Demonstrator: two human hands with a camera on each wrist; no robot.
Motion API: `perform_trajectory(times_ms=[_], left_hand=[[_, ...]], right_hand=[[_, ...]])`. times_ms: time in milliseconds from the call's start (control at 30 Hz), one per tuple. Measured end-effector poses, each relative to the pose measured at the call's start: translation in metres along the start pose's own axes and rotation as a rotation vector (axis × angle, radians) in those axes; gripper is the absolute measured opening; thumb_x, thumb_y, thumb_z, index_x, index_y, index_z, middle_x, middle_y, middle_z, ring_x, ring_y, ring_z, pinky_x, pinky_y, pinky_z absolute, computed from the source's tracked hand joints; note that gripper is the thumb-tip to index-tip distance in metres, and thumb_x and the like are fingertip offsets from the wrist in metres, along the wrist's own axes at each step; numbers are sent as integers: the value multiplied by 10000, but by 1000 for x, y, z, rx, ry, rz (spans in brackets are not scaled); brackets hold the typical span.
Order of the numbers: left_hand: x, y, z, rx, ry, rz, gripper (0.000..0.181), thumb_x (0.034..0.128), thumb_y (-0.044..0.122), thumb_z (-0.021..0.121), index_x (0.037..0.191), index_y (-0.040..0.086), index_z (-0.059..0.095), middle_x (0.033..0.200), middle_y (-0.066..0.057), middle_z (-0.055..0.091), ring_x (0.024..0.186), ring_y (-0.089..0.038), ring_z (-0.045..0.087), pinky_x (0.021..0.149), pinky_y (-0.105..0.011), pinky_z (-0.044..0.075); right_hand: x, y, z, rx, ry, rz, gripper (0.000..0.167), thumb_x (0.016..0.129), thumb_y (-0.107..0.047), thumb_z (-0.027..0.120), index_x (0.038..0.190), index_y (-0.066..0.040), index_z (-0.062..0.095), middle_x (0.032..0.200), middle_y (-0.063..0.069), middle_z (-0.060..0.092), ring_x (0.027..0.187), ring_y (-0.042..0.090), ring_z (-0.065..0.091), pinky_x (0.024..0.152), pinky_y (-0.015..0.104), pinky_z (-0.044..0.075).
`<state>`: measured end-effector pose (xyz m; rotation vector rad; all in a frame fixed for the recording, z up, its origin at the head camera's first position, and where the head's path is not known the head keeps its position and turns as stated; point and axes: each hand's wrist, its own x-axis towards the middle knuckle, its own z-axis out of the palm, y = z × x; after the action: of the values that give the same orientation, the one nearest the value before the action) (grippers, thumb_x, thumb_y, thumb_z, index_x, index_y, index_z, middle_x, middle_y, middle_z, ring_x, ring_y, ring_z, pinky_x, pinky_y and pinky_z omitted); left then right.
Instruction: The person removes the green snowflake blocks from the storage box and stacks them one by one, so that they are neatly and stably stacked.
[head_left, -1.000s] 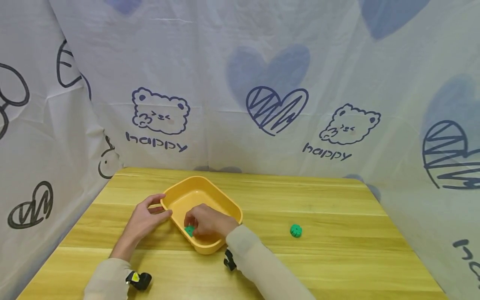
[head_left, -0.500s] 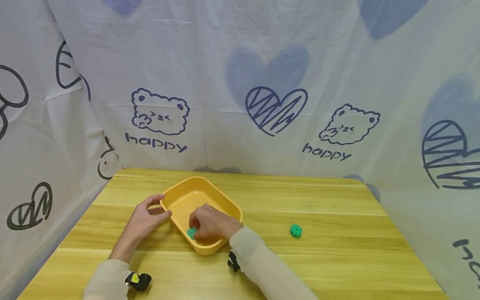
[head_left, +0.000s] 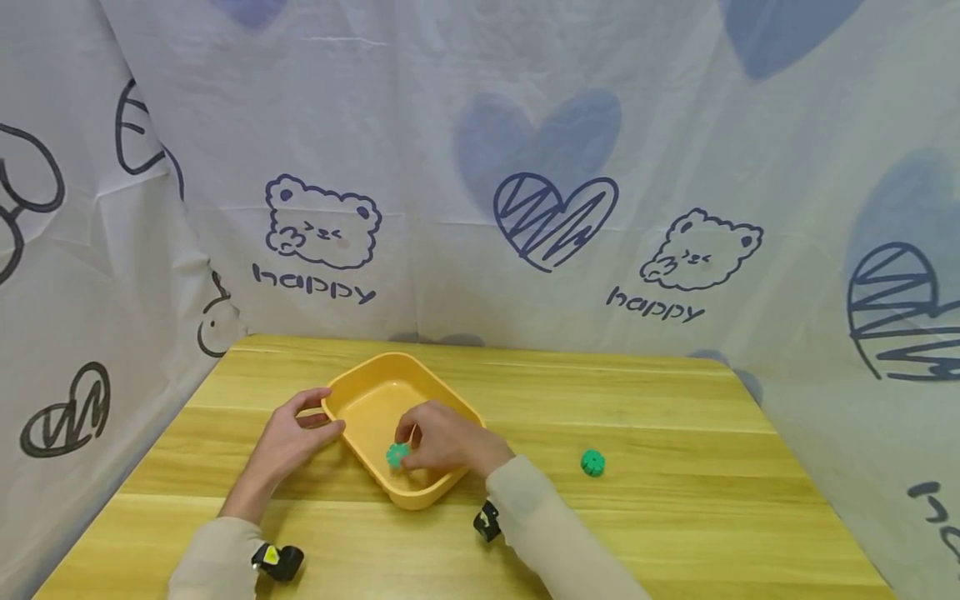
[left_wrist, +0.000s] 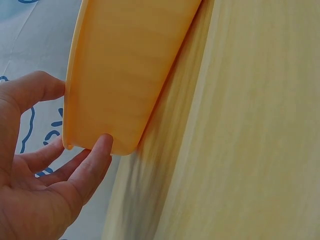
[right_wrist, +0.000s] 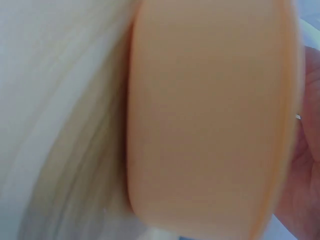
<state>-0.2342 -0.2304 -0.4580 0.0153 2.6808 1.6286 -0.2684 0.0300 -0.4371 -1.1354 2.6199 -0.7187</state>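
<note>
In the head view, a deep yellow plastic tray with rounded corners stands on the table. My left hand holds its left corner, thumb and fingers set round the outside and rim; the left wrist view shows the fingertips against the tray wall. Over the tray's inside, my right hand pinches a green notched disc, flower-shaped with a small centre hole. In the right wrist view the tray wall hides the disc and most of the right hand.
A second green notched disc lies on the wood-grain table to the right of the tray. Behind and beside the table hangs a white cloth printed with hearts and bears.
My right hand has risen slightly and moved right inside the tray, bringing the pinched green disc away from the tray's left wall. The left hand and tray have stayed in place.
</note>
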Motion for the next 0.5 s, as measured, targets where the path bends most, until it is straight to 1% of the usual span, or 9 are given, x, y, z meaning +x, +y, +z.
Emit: perform_trajectory(times_ms=[100, 167, 300, 367, 433, 500], left_hand=[[0, 0, 0, 1, 0, 1, 683, 944, 231, 738, 1522, 22, 440, 1530, -268, 457, 1337, -446, 566, 1063, -429, 549], [0, 0, 0, 1, 0, 4, 681, 943, 232, 739, 1518, 21, 444, 1526, -269, 460, 1334, -446, 568, 1052, -403, 554], [0, -1, 0, -1, 4, 14, 678, 937, 237, 744, 1511, 20, 455, 1522, -271, 467, 1327, -445, 576, 1016, -328, 555], [0, -2, 0, -1, 5, 17, 678, 935, 235, 744, 1511, 21, 457, 1523, -273, 466, 1327, -447, 577, 1006, -312, 557], [0, -1, 0, 0, 6, 18, 678, 936, 236, 742, 1513, 22, 456, 1527, -272, 461, 1329, -448, 574, 1000, -301, 553], [0, -1, 0, 1, 6, 17, 679, 938, 238, 740, 1514, 23, 453, 1530, -272, 456, 1332, -449, 570, 1010, -318, 551]], right_hand=[[-8, 1, -8, 17, 18, 5, 214, 856, -184, 818, 1046, -101, 762, 1018, -13, 753, 905, 99, 675, 768, 128, 518], [-14, 1, -14, 17, 33, -8, 205, 870, -180, 802, 1055, -100, 767, 1041, 0, 757, 932, 133, 686, 764, 136, 521], [-24, 4, -24, 32, 70, -42, 196, 868, -153, 791, 1051, -83, 778, 1053, 35, 764, 930, 172, 699, 754, 149, 534], [-29, 7, -27, 39, 92, -55, 188, 865, -148, 787, 1040, -79, 780, 1043, 41, 762, 924, 190, 700, 762, 169, 547], [-34, 9, -32, 46, 114, -72, 179, 861, -142, 779, 1027, -73, 780, 1034, 50, 760, 922, 225, 707, 775, 216, 576], [-39, 10, -36, 50, 134, -85, 170, 859, -137, 775, 1015, -69, 781, 1027, 57, 758, 917, 251, 712, 787, 280, 605]])
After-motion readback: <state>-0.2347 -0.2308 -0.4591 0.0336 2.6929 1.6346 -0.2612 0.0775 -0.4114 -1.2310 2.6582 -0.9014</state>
